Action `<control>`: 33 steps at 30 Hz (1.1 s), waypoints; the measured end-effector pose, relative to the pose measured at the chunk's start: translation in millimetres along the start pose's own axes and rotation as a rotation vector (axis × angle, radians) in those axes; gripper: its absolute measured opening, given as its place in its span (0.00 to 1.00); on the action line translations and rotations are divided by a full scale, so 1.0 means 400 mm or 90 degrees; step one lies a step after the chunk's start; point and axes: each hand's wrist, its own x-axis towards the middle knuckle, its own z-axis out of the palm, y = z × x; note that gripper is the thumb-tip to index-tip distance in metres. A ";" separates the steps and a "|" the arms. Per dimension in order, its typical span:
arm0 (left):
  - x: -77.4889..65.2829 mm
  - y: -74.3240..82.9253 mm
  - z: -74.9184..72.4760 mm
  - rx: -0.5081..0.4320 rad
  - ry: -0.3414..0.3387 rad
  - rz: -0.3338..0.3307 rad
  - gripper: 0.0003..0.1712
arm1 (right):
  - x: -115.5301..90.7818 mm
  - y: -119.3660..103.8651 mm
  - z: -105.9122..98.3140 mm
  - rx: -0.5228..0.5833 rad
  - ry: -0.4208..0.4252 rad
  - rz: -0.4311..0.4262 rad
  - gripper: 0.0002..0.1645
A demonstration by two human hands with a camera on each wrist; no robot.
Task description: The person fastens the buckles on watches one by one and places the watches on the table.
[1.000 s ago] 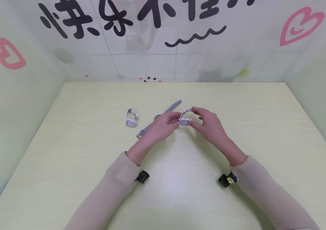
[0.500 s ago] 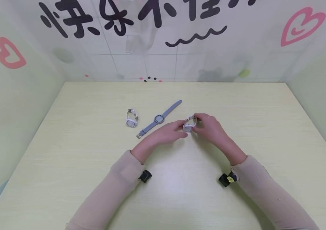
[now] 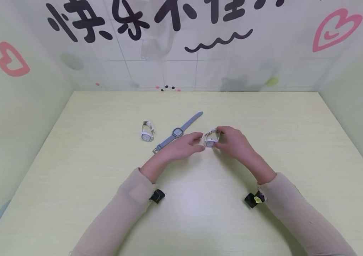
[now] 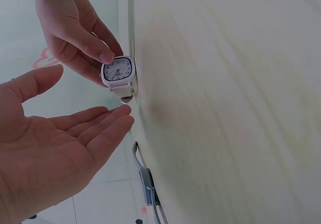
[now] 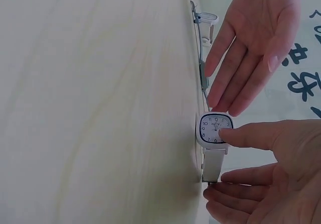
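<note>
My right hand [image 3: 234, 142] holds a white wristwatch [image 3: 209, 143], its thumb on the square dial and its fingers by the strap. The strap forms a closed loop, and in the right wrist view the watch [image 5: 214, 128] is close over the tabletop. My left hand [image 3: 182, 147] is just left of it with straight fingers and nothing in them. In the left wrist view that palm [image 4: 55, 153] faces the watch, with a small gap to the fingertips. A blue wristwatch [image 3: 177, 132] lies flat and unbuckled behind my left hand.
A second white wristwatch [image 3: 147, 136] with a looped strap stands on the table left of the blue one. The pale wooden table [image 3: 194, 213] is bordered by a printed back wall [image 3: 155, 71] and by side walls left and right.
The white wristwatch has come down and nearer to me in my right hand. My left hand moved toward me with it, uncovering the blue watch, then drew slightly left away from it.
</note>
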 end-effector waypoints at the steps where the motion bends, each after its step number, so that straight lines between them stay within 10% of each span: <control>1: -0.003 -0.001 -0.003 -0.001 0.002 -0.003 0.36 | 0.000 0.000 -0.001 0.000 0.002 0.002 0.37; 33: -0.079 -0.085 -0.094 -0.030 0.096 -0.028 0.29 | 0.078 -0.055 -0.013 0.124 -0.029 -0.008 0.32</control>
